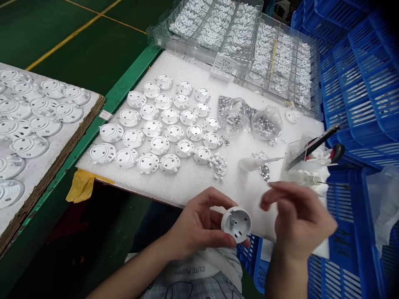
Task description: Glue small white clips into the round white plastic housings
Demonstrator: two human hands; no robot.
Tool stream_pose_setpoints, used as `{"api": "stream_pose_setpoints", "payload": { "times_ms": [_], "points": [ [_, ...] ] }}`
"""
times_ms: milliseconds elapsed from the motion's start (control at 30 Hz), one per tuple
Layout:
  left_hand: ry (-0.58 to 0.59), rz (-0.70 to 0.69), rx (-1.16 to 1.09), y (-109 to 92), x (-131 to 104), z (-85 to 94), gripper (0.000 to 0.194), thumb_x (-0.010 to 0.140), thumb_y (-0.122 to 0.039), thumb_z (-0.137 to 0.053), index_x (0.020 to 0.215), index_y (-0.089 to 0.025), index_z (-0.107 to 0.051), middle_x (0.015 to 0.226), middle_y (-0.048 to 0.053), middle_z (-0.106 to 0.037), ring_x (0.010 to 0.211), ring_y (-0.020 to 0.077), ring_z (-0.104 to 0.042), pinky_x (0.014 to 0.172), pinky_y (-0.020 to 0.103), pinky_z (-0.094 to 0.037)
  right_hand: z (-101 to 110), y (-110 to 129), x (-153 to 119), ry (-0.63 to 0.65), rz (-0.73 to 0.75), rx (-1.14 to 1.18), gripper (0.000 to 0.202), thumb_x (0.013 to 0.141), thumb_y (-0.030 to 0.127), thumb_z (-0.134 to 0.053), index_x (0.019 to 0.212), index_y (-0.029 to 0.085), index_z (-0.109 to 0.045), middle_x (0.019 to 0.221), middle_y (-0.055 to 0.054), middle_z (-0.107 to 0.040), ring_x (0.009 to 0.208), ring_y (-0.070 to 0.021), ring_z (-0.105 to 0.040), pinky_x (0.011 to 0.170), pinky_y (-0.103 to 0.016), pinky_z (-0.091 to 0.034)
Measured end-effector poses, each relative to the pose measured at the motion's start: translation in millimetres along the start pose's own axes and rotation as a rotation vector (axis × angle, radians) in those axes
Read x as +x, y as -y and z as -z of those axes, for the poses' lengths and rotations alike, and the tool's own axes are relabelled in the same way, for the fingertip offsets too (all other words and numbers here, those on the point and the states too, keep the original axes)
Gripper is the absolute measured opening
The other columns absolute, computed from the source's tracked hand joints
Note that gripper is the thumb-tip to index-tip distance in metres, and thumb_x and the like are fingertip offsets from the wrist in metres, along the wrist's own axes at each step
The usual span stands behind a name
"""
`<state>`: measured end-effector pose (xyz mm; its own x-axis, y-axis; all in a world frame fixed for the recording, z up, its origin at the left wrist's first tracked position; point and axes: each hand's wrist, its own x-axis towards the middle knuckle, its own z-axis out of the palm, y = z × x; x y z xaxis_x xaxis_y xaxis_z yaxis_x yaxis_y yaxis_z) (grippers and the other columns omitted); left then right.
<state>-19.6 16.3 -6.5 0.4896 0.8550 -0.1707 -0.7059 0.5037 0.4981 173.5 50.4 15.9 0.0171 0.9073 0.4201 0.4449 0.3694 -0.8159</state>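
My left hand (208,222) is closed around a small round white plastic housing (236,224), its hollow inside facing up toward me, with posts and slots showing. Just to the right, my right hand (297,216) is raised over the foam sheet, apart from the housing. Its fingers are bent and a little blurred, thumb and fingertips apart, with nothing visible between them. Beyond it stands a white squeeze bottle (249,164) with a thin nozzle. Close by lie a small pile of metal parts (265,172) and a heap of small white plastic pieces (218,165).
Rows of white round covers (152,128) fill the left of the foam sheet (109,170). Clear bags (267,122) hold metal parts. Clear trays (264,62) of white pieces stand behind, and blue crates (361,83) on the right. Tweezers (314,145) rest in a clear holder.
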Motion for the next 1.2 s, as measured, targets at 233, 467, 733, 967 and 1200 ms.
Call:
{"api": "stream_pose_setpoints", "payload": {
  "times_ms": [233,467,733,967,1200],
  "points": [
    [-0.217,0.072,-0.153,-2,6,-10.8,0.051,0.071,-0.045,-0.095,0.096,-0.020,-0.058,0.088,-0.002,-0.071,0.071,0.0145,-0.078,0.066,0.018,-0.059,-9,-19,29,0.101,-0.007,-0.406,0.020,0.086,0.033,-0.079,0.078,0.020,-0.066,0.066,0.004,-0.049,0.055,-0.0094,-0.044,0.053,-0.025,-0.041],
    [-0.282,0.114,-0.075,-8,10,-19.0,0.052,0.074,-0.048,-0.092,0.098,-0.019,-0.057,0.085,-0.002,-0.071,0.069,0.0128,-0.076,0.069,0.019,-0.060,-8,-5,31,0.007,-0.223,0.392,0.030,0.086,0.045,-0.075,0.096,0.022,-0.058,0.098,-0.007,-0.071,0.070,-0.0205,-0.070,0.049,-0.029,-0.050],
    [-0.311,0.147,-0.034,-7,15,-18.9,0.054,0.074,-0.053,-0.090,0.098,-0.019,-0.056,0.080,-0.003,-0.068,0.055,0.0096,-0.069,0.056,0.017,-0.054,0,-10,46,0.092,-0.283,0.544,0.041,0.085,0.061,-0.074,0.080,0.026,-0.054,0.057,0.006,-0.034,0.044,-0.0104,-0.030,0.039,-0.026,-0.025],
    [-0.389,0.127,-0.034,-7,16,-23.3,0.058,0.070,-0.055,-0.092,0.100,-0.020,-0.055,0.078,-0.005,-0.064,0.050,0.0093,-0.064,0.055,0.020,-0.053,-21,-9,41,-0.241,-0.094,0.507,0.058,0.080,0.066,-0.078,0.061,0.022,-0.045,0.055,0.005,-0.027,0.051,-0.0127,-0.032,0.046,-0.029,-0.023],
    [-0.400,0.115,-0.014,-5,16,-24.2,0.057,0.071,-0.054,-0.091,0.099,-0.020,-0.055,0.078,-0.005,-0.065,0.051,0.0091,-0.064,0.056,0.020,-0.052,-25,-13,29,-0.251,-0.114,0.474,0.067,0.075,0.067,-0.082,0.051,0.022,-0.038,0.049,0.004,-0.024,0.052,-0.0141,-0.033,0.045,-0.030,-0.021]
  ]
}}
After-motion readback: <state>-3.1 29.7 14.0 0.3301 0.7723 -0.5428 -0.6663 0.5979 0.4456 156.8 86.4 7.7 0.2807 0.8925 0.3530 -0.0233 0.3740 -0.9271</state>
